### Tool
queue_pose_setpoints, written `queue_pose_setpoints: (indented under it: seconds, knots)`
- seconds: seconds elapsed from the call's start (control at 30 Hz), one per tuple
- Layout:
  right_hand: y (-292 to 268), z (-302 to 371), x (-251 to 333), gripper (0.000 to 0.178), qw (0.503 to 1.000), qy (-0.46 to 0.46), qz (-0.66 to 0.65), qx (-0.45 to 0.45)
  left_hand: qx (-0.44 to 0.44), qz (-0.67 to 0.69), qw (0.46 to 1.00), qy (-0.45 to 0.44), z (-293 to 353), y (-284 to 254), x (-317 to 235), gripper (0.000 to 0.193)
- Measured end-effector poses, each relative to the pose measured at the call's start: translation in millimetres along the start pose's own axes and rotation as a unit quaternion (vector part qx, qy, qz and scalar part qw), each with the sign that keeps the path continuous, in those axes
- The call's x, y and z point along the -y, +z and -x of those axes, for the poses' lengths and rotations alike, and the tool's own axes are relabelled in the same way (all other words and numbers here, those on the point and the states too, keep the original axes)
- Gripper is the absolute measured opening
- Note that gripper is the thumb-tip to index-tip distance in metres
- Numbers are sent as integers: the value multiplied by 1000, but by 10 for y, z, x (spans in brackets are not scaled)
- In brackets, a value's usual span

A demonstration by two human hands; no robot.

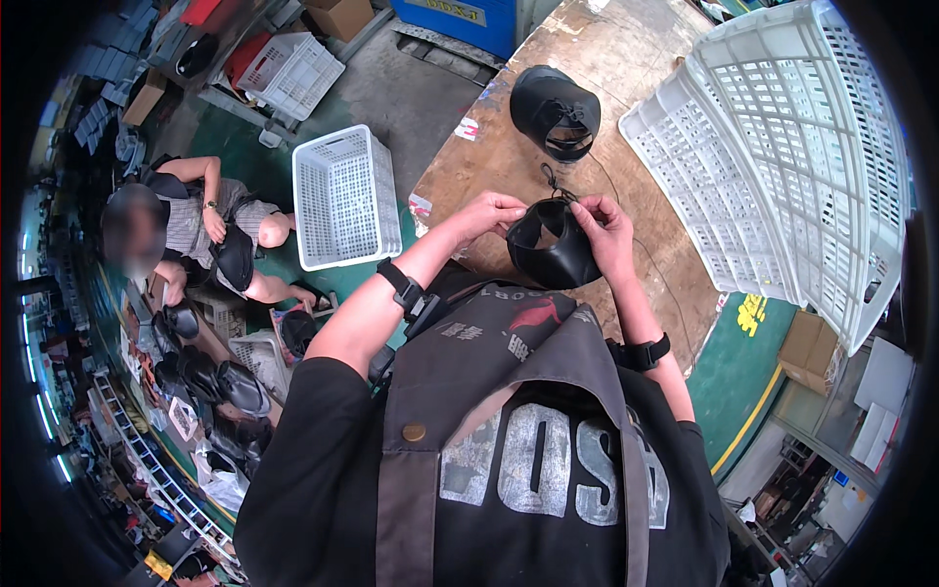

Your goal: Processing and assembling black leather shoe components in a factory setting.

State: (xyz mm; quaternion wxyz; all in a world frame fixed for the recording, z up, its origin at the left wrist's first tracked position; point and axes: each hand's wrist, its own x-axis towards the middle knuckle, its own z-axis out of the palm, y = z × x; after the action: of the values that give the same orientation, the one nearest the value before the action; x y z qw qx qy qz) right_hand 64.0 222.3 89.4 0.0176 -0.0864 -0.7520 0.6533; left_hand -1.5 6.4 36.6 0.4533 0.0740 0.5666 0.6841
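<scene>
A black shoe upper [556, 262], shiny like leather and open in the middle, is between my two hands at the near side of the wooden table. My left hand [492, 213] pinches its left upper edge with thumb and forefinger. On the other side, my right hand [606, 230] grips the top right edge, beside the black lace [556, 182] that loops off the far end. Just beyond lies a second black upper [548, 98], its lace knotted across the opening. What is under the held piece is hidden.
Stacked white plastic crates [753, 147] stand along the right of the wooden table [465, 181]. A white basket [342, 201] is on the floor to the left. Past it, a seated co-worker [220, 220] handles dark pieces, near several black uppers [240, 386]. A blue machine [460, 24] stands beyond.
</scene>
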Motion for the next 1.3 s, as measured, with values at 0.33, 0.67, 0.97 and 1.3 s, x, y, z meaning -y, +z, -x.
queue_pose_setpoints:
  seconds: [0.33, 0.67, 0.97, 1.3]
  knots:
    - [16, 8, 66, 11, 1000, -13, 3, -13, -17, -2, 1000, -21, 67, 131, -126, 32]
    - [-5, 0, -30, 11, 998, -43, 16, -48, -137, -247, 944, 173, 11, 124, -127, 30]
    - [-249, -96, -216, 40, 947, 181, -185, -188, -306, -275, 841, 352, 200, 79, -617, 34]
    - [-148, -126, 118, 30, 878, 99, -468, 27, -277, -485, 725, 402, 370, 222, -607, 50]
